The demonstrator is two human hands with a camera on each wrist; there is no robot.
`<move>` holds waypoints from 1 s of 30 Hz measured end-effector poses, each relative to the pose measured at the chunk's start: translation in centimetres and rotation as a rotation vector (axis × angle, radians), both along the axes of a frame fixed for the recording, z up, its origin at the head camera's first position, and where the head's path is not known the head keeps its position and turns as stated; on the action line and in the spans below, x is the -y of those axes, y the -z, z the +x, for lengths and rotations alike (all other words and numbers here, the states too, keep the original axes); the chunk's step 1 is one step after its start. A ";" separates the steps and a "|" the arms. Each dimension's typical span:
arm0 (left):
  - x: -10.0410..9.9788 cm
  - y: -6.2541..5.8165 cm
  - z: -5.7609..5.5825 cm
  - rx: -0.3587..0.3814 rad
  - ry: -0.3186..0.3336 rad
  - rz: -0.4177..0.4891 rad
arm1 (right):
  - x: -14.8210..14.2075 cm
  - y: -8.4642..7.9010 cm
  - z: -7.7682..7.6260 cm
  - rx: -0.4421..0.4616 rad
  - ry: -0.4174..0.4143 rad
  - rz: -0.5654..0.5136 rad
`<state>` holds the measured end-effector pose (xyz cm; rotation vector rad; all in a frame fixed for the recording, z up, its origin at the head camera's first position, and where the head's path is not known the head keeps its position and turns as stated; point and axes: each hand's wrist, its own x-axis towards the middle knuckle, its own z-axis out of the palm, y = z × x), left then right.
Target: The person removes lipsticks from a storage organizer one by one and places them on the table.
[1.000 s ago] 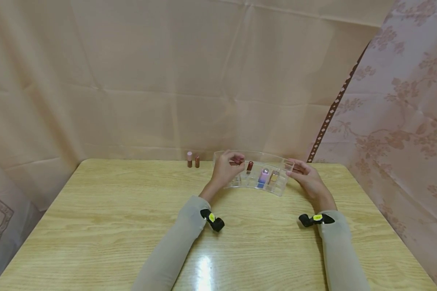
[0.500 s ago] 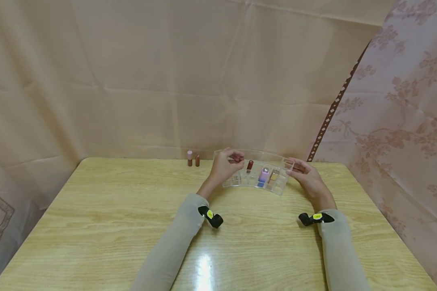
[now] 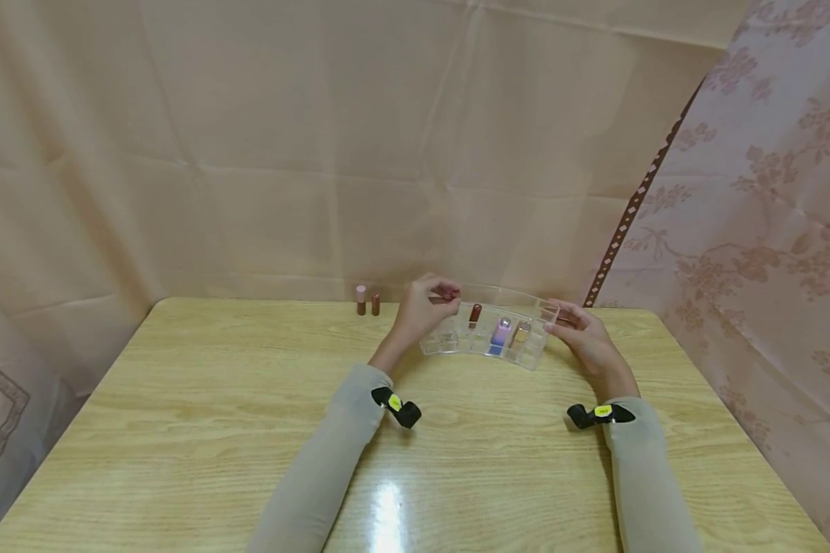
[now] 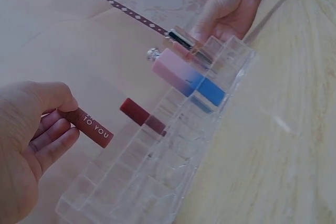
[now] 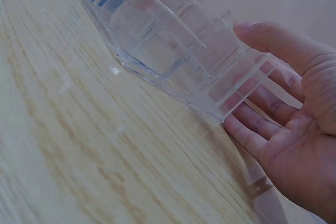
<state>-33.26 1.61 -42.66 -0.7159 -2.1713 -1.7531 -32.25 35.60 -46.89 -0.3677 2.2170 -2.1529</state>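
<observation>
In the left wrist view my left hand point(image 4: 31, 140) pinches a brownish-red lipstick tube point(image 4: 95, 128) lettered "TO YOU" between thumb and fingers, above the left end of a clear compartment organizer point(image 3: 480, 343). A dark red lipstick tube point(image 4: 137, 112) stands in one of its slots. Further right are a pink-and-blue tube point(image 4: 181, 74) with a silver ball top and a gold-toned cosmetic tube point(image 3: 522, 333). My right hand point(image 5: 294, 114) holds the organizer's right end, thumb at the upper edge and fingers behind the end wall.
Two lipstick tubes stand near the table's back edge: a pink-capped one point(image 3: 361, 300) and a shorter reddish-brown one point(image 3: 376, 304). Beige cloth point(image 3: 283, 192) hangs right behind the wooden table point(image 3: 214, 399). A floral cloth point(image 3: 768, 215) hangs at the right.
My left hand has lifted and shifted slightly left with the lipstick, uncovering more of the organizer's left compartments. My right hand stays at the organizer's right end.
</observation>
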 end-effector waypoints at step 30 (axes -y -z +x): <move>4.8 -2.4 -0.8 -0.027 -0.096 0.091 | 0.2 -0.2 0.2 0.026 0.012 0.019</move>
